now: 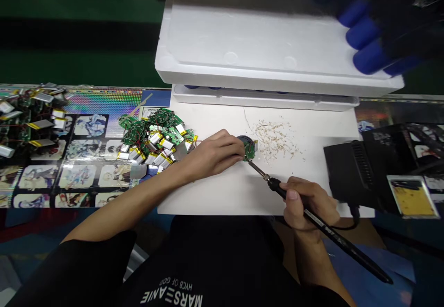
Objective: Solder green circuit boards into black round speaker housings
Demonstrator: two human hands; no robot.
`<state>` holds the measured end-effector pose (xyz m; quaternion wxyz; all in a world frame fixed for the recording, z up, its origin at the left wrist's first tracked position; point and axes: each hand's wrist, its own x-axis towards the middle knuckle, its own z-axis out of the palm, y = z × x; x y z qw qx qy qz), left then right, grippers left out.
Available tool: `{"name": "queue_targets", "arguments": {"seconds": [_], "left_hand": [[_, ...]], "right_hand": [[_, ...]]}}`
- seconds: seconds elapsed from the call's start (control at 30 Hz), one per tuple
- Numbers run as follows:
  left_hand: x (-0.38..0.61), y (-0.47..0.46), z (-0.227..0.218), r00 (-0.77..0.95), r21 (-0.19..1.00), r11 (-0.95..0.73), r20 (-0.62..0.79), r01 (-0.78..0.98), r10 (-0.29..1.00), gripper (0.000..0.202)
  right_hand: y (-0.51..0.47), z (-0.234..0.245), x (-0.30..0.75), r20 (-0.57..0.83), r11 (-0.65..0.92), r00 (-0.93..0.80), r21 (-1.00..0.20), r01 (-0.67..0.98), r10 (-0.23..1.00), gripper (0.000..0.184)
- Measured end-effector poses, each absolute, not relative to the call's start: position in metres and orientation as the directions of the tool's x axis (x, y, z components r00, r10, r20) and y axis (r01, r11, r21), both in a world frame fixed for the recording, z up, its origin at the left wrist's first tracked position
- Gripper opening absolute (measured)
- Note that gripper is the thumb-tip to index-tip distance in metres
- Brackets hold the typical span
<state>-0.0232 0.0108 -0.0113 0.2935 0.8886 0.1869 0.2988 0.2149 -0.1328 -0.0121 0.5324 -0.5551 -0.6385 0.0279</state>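
Note:
My right hand (pixel 308 201) grips a black soldering iron (pixel 277 187) like a pen. Its metal tip meets the lower edge of a small green circuit board (pixel 249 151). Fingers bent, my left hand (pixel 222 151) steadies that board against the white work surface (pixel 208 198). Behind the board shows a dark round part (pixel 244 138), half hidden by my fingers. A small silver battery cell (pixel 255 145) stands at the board's right side. Left of my left hand lies a heap of green boards (pixel 166 124) with wired silver-and-yellow cells.
White foam trays (pixel 277 73) with blue cylinders (pixel 371 57) rise at the back. Small pale scraps (pixel 277 138) litter the surface right of the board. A black soldering station (pixel 350 173) and a yellow sponge holder (pixel 412 196) stand at right. More boards with cells (pixel 31 122) lie far left.

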Motion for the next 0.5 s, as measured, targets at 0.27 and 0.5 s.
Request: {"name": "queue_targets", "arguments": {"seconds": [0.27,0.5], "left_hand": [[-0.0227,0.0105,-0.0102,0.754,0.623,-0.763,0.414,0.174,0.51,0.014],[-0.0234,0.0113,-0.0132,0.758,0.612,-0.771,0.416,0.176,0.503,0.016]], "right_hand": [[-0.1284,-0.0028,0.2127,0.658,0.417,0.133,-0.606,0.677,0.741,0.007],[-0.136,-0.0124,0.2175,0.636,0.295,0.38,-0.7,0.65,0.671,0.013]]}}
